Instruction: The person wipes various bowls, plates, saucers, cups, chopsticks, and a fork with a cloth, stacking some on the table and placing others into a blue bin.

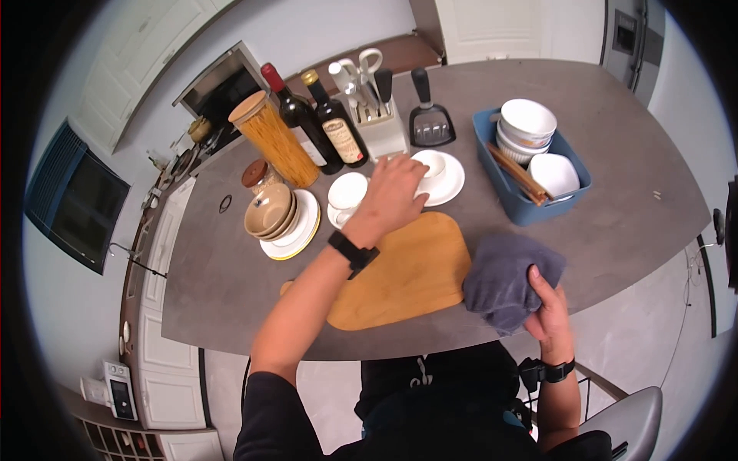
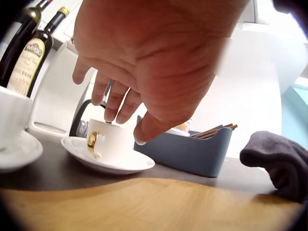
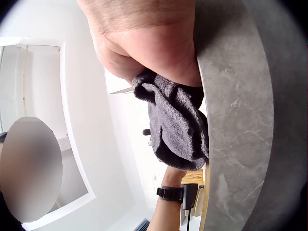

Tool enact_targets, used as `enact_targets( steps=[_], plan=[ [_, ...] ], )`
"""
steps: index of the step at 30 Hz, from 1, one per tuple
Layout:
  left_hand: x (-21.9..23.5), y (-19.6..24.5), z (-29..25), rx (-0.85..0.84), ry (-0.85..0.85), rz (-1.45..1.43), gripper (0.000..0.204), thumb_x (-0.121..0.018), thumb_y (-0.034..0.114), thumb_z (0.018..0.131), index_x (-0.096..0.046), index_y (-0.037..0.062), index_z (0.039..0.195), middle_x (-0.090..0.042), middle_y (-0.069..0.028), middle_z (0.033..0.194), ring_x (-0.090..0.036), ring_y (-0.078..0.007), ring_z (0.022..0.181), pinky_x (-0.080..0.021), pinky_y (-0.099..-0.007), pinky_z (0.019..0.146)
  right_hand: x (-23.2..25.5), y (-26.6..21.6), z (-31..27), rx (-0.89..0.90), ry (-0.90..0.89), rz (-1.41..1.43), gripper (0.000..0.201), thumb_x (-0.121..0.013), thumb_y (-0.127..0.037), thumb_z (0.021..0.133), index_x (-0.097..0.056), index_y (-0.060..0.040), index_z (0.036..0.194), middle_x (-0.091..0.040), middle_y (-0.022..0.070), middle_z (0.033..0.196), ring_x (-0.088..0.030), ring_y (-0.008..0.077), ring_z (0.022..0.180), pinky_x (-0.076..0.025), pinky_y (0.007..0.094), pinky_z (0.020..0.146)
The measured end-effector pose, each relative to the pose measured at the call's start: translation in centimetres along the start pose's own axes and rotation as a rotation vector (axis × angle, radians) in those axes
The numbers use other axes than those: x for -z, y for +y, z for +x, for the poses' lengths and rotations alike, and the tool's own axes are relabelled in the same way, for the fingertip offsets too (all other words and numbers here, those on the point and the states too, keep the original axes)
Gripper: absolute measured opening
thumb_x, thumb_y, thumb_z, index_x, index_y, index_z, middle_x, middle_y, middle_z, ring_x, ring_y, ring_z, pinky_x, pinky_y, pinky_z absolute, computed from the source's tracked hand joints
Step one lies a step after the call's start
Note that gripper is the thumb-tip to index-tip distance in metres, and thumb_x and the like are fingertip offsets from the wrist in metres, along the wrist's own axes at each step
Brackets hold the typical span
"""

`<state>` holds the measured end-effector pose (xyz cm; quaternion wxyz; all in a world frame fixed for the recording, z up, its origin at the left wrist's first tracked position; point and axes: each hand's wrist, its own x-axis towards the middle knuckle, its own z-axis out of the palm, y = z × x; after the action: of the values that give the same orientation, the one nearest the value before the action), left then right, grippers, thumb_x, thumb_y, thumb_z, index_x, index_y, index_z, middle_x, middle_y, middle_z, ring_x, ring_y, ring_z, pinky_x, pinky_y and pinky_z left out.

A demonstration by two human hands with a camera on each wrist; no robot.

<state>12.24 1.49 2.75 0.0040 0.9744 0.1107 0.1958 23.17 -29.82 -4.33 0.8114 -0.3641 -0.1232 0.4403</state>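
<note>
a: the left hand (image 1: 393,192) is reaching over the wooden cutting board (image 1: 407,273), fingers loosely spread and hovering just above a white cup (image 2: 111,140) with a gold handle.

b: that cup is sitting on its saucer (image 2: 108,162), just beyond the board's far edge, near the blue bin (image 1: 530,203) of bowls.

a: the right hand (image 1: 547,307) is gripping a grey cloth (image 1: 503,278), fingers curled round it at the counter's (image 1: 615,223) near edge.

b: wine bottles (image 1: 319,119) are standing behind.
</note>
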Motion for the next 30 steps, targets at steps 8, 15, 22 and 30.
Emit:
enact_targets(
  steps=[8,15,22,30],
  plan=[
    [0.7,2.3,-0.1,0.106,0.167,-0.115,0.018,-0.072,0.015,0.086,-0.073,0.0033,0.101,-0.070,-0.0172,0.114,-0.059,-0.0319,0.120,-0.028,-0.0539,0.119,0.2,0.5,0.0,0.111,-0.086,0.075,0.058,-0.054,-0.036,0.106,-0.041,0.0020,0.148,-0.054,0.0145,0.144,-0.053,0.0283,0.133,-0.041,0.0426,0.113],
    [7.2,13.3,-8.7,0.251,0.113,-1.063,0.017,-0.066,0.005,0.091,-0.066,-0.0025,0.106,-0.071,-0.0113,0.094,-0.063,-0.0113,0.089,-0.049,-0.0270,0.077,-10.8,-0.4,-4.5,0.972,-0.259,-1.483,0.066,-0.067,-0.022,0.093,-0.043,-0.0041,0.152,-0.029,0.0243,0.160,-0.030,0.0397,0.148,-0.027,0.0468,0.120],
    [8.6,16.8,-16.2,0.205,0.099,-1.094,0.009,-0.069,0.002,0.089,-0.063,-0.0020,0.095,-0.062,-0.0108,0.085,-0.060,-0.0226,0.086,-0.047,-0.0323,0.077,-13.0,-0.7,-4.9,0.330,-0.382,-0.612,0.042,-0.049,-0.028,0.105,-0.058,0.0026,0.132,-0.068,0.0185,0.120,-0.068,0.0275,0.110,-0.053,0.0388,0.096],
    [7.2,16.2,-18.0,0.080,0.362,-1.101,0.011,-0.073,0.006,0.087,-0.068,0.0006,0.095,-0.068,-0.0083,0.091,-0.063,-0.0228,0.088,-0.045,-0.0363,0.092,-11.6,1.5,-4.5,-0.420,-0.500,0.327,0.054,-0.044,-0.044,0.106,-0.056,-0.0007,0.135,-0.067,0.0168,0.127,-0.068,0.0304,0.113,-0.055,0.0443,0.098]
  ],
)
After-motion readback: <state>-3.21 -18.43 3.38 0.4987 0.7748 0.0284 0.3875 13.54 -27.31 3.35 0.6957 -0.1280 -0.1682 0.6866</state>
